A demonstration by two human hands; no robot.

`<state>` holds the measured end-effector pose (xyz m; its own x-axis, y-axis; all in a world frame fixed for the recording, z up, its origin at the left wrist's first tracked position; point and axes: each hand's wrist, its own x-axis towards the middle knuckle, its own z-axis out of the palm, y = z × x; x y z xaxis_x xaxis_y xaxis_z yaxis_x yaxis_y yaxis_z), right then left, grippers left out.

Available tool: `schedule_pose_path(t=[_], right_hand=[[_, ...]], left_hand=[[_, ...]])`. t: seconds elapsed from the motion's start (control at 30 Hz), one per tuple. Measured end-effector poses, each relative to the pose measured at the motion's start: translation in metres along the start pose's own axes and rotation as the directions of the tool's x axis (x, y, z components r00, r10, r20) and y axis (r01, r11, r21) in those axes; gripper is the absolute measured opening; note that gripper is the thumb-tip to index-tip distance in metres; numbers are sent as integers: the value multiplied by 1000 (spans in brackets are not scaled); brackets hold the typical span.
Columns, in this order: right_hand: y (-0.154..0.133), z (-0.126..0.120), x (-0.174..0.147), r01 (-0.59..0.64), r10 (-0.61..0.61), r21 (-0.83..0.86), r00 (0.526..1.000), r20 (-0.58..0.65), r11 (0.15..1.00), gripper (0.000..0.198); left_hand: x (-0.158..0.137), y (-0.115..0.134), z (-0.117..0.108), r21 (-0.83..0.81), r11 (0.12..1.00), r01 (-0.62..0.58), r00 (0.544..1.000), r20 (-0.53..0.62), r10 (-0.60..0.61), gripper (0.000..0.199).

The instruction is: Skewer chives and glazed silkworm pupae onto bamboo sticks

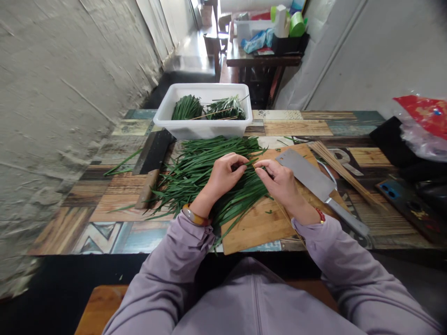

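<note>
Above a large loose heap of green garlic chives [195, 172], my two hands meet fingertip to fingertip. My left hand [226, 174] is closed, pinching a few chive leaves. My right hand [279, 181] is closed too, with a thin bamboo skewer [288, 221] running out below its palm towards the table edge; its tip is hidden at the fingers. Under the heap's right side lies a wooden cutting board [244, 232]. A cleaver [310, 174] rests on the board right of my right hand, its metal handle pointing towards me.
A white plastic tub [202, 124] behind the heap holds bundled chives on skewers. Left of the heap lies a dark knife with a wooden handle [147, 188]. Several bamboo skewers [345, 174] lie right of the board, near a phone [408, 204] and a red plastic bag [426, 116].
</note>
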<state>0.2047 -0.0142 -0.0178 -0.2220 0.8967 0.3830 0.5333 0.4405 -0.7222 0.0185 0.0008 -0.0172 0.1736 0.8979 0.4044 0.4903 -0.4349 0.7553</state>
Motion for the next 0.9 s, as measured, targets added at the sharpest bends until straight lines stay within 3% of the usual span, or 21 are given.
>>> schedule_pose_path(t=[0.3,0.9], right_hand=[[2,1,0,2,-2,-9,1000,2,1000,25],[1,-1,1,5,-5,-9,1000,23,1000,24]], left_hand=[[-1,2,1,-7,1000,-12,1000,-12,12,5],[-1,4,1,6,997,-75,997,-11,75,9]])
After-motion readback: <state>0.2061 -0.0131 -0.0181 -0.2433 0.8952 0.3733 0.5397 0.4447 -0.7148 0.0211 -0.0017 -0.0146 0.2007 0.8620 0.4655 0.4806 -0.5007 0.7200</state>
